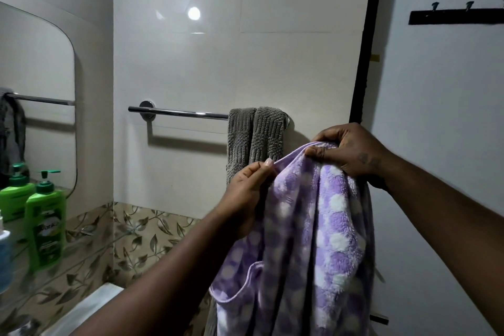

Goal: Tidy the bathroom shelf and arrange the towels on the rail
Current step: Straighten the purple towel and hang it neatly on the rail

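Note:
A fluffy purple towel with white dots [313, 232] hangs from both my hands in front of the wall. My left hand [246, 194] pinches its top hem at the left. My right hand [346, 153] grips the bunched top edge at the right. A chrome towel rail [180, 112] is fixed to the white wall just above and behind my hands. A grey ribbed towel [255, 136] hangs folded over the rail's right end, partly hidden by my left hand. The rail's left part is bare.
A glass shelf [79, 251] at the left carries a green pump bottle [45, 224] and a blue-and-white bottle [4, 256], below a mirror [35, 68]. A white basin [90, 311] sits underneath. A black door frame [365, 43] and hook rack [455, 18] are at the right.

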Action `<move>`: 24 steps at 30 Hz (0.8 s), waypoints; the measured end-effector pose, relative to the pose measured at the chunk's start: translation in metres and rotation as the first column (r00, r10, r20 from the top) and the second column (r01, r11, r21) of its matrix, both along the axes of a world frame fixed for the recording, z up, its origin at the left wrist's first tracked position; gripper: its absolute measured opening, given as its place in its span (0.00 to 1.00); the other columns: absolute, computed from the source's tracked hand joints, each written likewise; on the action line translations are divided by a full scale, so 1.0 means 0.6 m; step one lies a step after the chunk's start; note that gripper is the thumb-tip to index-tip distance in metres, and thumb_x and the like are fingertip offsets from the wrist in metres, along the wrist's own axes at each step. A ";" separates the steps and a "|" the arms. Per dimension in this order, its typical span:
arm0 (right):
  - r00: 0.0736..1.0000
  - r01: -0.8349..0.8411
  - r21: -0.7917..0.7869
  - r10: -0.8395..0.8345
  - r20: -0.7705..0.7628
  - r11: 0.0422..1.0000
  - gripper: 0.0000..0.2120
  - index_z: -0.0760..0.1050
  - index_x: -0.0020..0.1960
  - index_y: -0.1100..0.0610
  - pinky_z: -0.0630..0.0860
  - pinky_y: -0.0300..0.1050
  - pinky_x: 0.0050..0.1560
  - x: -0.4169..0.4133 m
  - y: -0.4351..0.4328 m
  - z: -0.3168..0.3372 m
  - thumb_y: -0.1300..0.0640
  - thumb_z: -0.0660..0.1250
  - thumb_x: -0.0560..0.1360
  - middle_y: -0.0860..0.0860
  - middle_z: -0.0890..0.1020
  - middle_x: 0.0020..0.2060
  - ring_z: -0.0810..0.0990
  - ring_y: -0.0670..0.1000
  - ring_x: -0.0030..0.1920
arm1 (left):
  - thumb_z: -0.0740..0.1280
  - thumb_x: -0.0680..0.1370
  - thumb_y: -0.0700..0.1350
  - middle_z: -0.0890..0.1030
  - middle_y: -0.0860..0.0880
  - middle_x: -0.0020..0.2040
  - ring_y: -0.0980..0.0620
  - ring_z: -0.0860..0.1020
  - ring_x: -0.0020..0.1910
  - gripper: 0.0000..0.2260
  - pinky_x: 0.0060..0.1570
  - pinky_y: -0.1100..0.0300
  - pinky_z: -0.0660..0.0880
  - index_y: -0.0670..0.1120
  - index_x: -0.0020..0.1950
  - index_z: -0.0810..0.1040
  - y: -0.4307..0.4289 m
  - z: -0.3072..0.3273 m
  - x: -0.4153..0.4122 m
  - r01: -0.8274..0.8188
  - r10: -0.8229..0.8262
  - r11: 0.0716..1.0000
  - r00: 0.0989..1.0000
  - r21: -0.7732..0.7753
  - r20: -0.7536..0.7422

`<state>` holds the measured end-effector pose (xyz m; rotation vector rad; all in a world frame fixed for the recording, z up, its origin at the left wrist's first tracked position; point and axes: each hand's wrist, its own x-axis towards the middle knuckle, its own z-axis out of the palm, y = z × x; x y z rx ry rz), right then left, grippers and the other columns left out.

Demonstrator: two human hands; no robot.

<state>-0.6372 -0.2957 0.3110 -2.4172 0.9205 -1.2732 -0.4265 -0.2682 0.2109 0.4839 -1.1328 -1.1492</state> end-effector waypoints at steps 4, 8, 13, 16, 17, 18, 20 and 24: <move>0.999 0.007 -0.013 -0.008 -0.031 1.000 0.04 0.86 0.42 0.50 0.76 0.32 0.39 -0.001 -0.001 0.000 0.51 0.80 0.71 0.50 0.87 0.37 0.81 0.40 0.36 | 0.75 0.76 0.50 0.83 0.36 0.42 0.49 0.77 0.38 0.09 0.36 0.54 0.75 0.50 0.53 0.79 -0.010 -0.011 0.009 -0.306 0.368 0.918 0.895 -0.251 0.253; 0.998 -0.015 0.001 0.015 -0.063 1.000 0.03 0.87 0.42 0.49 0.76 0.31 0.39 -0.001 0.002 0.001 0.52 0.80 0.71 0.47 0.88 0.37 0.82 0.39 0.37 | 0.72 0.77 0.57 0.81 0.42 0.37 0.54 0.73 0.34 0.14 0.34 0.48 0.74 0.46 0.48 0.82 -0.019 -0.015 0.026 -0.375 0.596 0.802 0.545 -0.465 0.589; 0.998 -0.020 0.034 0.022 -0.066 0.999 0.04 0.88 0.43 0.52 0.78 0.34 0.41 -0.011 0.012 -0.002 0.52 0.80 0.70 0.48 0.88 0.39 0.83 0.41 0.38 | 0.76 0.76 0.42 0.78 0.48 0.34 0.54 0.73 0.35 0.07 0.36 0.59 0.70 0.43 0.42 0.79 -0.012 -0.018 0.037 -0.193 0.278 0.960 0.762 -0.204 0.585; 0.970 0.107 -0.036 -0.113 -0.218 0.994 0.06 0.87 0.46 0.47 0.77 0.42 0.44 -0.016 0.009 0.000 0.52 0.80 0.70 0.41 0.86 0.35 0.81 0.39 0.37 | 0.74 0.77 0.38 0.77 0.48 0.37 0.52 0.73 0.36 0.08 0.35 0.59 0.69 0.39 0.43 0.75 -0.003 -0.009 0.032 -0.108 0.187 0.980 0.789 -0.168 0.585; 0.936 0.164 -0.078 -0.180 -0.304 0.983 0.10 0.86 0.50 0.43 0.76 0.41 0.43 -0.014 0.010 0.001 0.50 0.80 0.69 0.39 0.83 0.34 0.79 0.38 0.36 | 0.74 0.77 0.38 0.76 0.46 0.38 0.52 0.72 0.38 0.09 0.37 0.56 0.68 0.37 0.44 0.75 -0.002 -0.005 0.027 -0.152 0.250 0.966 0.742 -0.207 0.622; 0.890 0.200 -0.117 -0.231 -0.392 0.973 0.15 0.85 0.54 0.40 0.75 0.39 0.43 -0.008 0.013 0.001 0.46 0.79 0.68 0.38 0.81 0.33 0.79 0.37 0.37 | 0.75 0.76 0.40 0.75 0.47 0.38 0.52 0.71 0.39 0.10 0.38 0.55 0.67 0.38 0.44 0.75 -0.002 0.000 0.021 -0.211 0.344 0.938 0.664 -0.274 0.665; 0.803 0.194 -0.132 -0.235 -0.547 0.972 0.24 0.80 0.61 0.35 0.74 0.33 0.45 0.013 0.024 -0.003 0.34 0.76 0.66 0.32 0.81 0.39 0.80 0.33 0.43 | 0.76 0.74 0.44 0.75 0.54 0.35 0.55 0.70 0.36 0.11 0.36 0.56 0.66 0.46 0.41 0.74 -0.002 0.007 0.007 -0.310 0.510 0.860 0.500 -0.405 0.700; 0.744 0.112 0.047 -0.052 -0.666 0.993 0.24 0.83 0.57 0.48 0.78 0.45 0.52 0.045 0.026 -0.017 0.33 0.73 0.70 0.44 0.87 0.49 0.83 0.41 0.48 | 0.73 0.76 0.45 0.75 0.55 0.33 0.63 0.69 0.31 0.11 0.32 0.66 0.66 0.49 0.41 0.72 -0.002 0.009 -0.011 -0.257 0.593 0.802 0.461 -0.540 0.660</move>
